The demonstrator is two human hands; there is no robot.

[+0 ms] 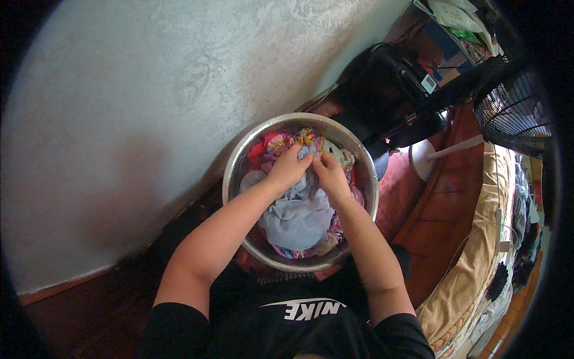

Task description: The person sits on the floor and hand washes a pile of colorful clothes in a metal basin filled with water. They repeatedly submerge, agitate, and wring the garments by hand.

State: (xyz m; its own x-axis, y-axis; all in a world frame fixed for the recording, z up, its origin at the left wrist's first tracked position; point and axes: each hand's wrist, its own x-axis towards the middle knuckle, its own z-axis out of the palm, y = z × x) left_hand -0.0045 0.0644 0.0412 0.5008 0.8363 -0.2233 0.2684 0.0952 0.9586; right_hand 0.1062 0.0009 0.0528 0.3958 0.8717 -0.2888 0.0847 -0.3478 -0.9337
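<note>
In front of me stands a round metal basin (301, 117) holding a heap of wet-looking clothes. My left hand (289, 167) and my right hand (331, 172) meet over the middle of the basin, fingertips close together. Both pinch a pale grey-blue cloth (296, 224), which spreads from the fingers toward the near side of the basin. Beyond the hands lie a red and pink patterned cloth (274, 142), a yellow floral piece (306, 135) and an off-white cloth (332, 150). Patterned pink fabric shows under the pale cloth.
A pale textured wall (148, 103) rises close on the left. Behind the basin is a black bag or case (372, 85). At the right are a standing fan (511, 114) with a round white base (421, 159) and a bed with a tan cover (466, 269).
</note>
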